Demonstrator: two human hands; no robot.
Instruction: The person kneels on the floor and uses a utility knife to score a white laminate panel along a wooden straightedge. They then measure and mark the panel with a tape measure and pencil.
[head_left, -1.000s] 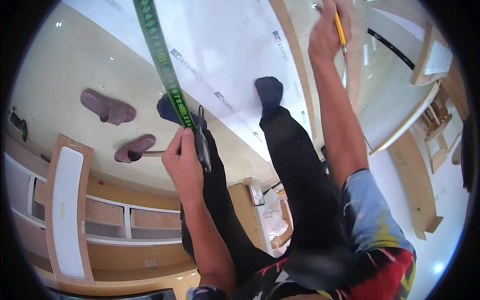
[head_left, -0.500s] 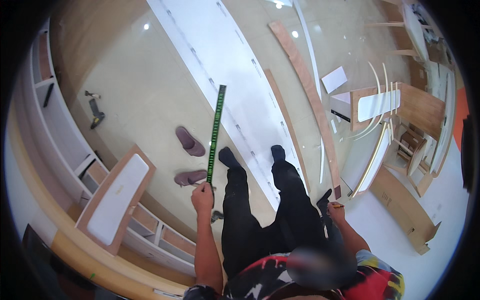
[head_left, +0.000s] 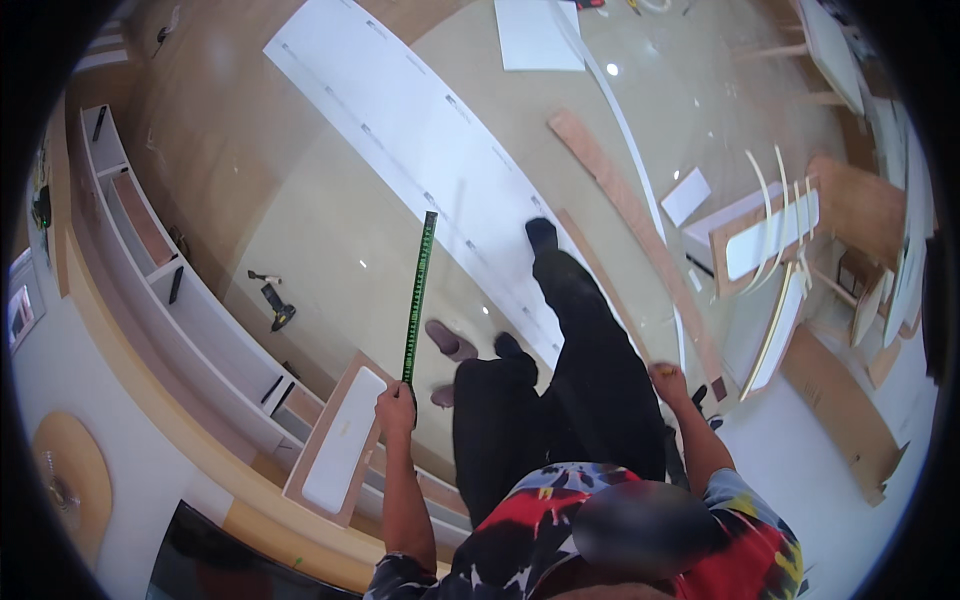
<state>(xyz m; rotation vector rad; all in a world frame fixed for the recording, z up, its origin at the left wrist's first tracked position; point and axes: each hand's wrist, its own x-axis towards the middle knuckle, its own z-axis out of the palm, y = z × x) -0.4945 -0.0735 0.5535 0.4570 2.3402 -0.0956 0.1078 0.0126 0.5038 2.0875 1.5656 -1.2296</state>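
Note:
My left hand (head_left: pixel 396 408) is closed round the lower end of a green tape measure (head_left: pixel 420 290), whose marked blade sticks stiffly up and away from me. The blade's far end appears beside the edge of a long white board (head_left: pixel 400 130) on the floor. My right hand (head_left: pixel 669 384) is closed by my right thigh. A short yellow pencil showed in it a moment ago; now the fingers mostly hide it. My right foot (head_left: pixel 541 235) in a dark sock is on the white board, and my left foot (head_left: pixel 508 346) is beside its near edge.
Purple slippers (head_left: pixel 451 341) and a cordless drill (head_left: pixel 278 308) lie on the floor at left. A white shelf unit (head_left: pixel 215 330) with a framed panel (head_left: pixel 340 440) lines that side. Wooden strips (head_left: pixel 640 240) lie right of the board, before furniture panels (head_left: pixel 770 230) and cardboard (head_left: pixel 840 410).
My view has turned and shifted left. My right foot is farther forward along the board, and the left foot is back beside it. The tape measure stays extended in my left hand.

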